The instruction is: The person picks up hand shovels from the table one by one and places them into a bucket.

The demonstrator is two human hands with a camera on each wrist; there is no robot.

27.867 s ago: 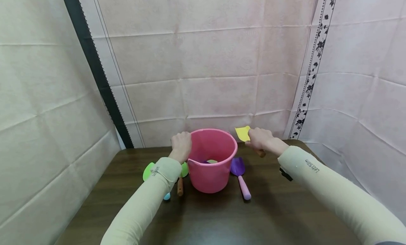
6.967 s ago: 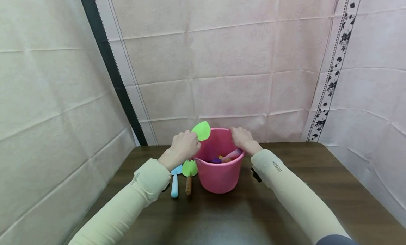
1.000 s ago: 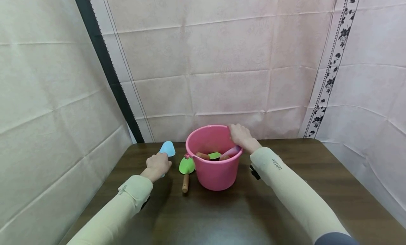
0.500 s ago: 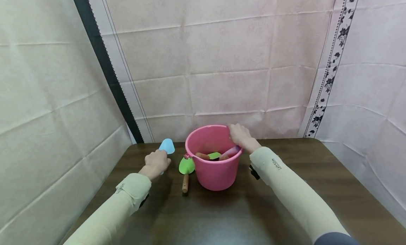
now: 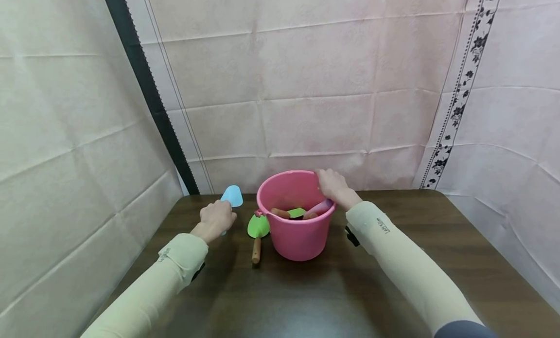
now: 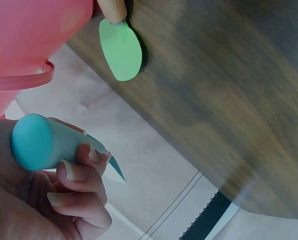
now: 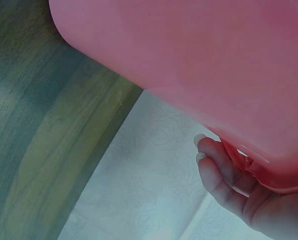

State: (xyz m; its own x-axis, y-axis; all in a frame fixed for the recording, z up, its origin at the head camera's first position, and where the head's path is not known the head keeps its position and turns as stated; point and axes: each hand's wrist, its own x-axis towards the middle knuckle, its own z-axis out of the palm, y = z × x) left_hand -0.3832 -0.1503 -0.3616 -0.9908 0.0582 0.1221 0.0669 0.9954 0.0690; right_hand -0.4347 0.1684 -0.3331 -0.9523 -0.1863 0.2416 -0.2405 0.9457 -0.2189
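My left hand (image 5: 215,219) grips the light-blue handle of a small trowel (image 5: 233,196), its blue blade pointing away, left of the pink bucket (image 5: 297,240). In the left wrist view, fingers curl round the thick handle (image 6: 36,142). My right hand (image 5: 333,186) holds the bucket's rim at the right, fingers outside the wall in the right wrist view. Inside the bucket lie several trowels, among them a pink-purple handle (image 5: 320,207), a wooden handle (image 5: 280,213) and a green blade (image 5: 297,213). A green trowel (image 5: 258,227) with a wooden handle lies on the table beside the bucket.
The dark wooden table (image 5: 288,299) ends at a back edge close behind the bucket. Pale cloth (image 5: 315,85) hangs behind and on both sides. The bucket's handle (image 6: 31,82) hangs down along its outside.
Seven seconds ago my left hand held a green trowel over the bucket; now it holds the blue one, lifted off the table. The yellow and purple trowels, outside earlier, went into the bucket.
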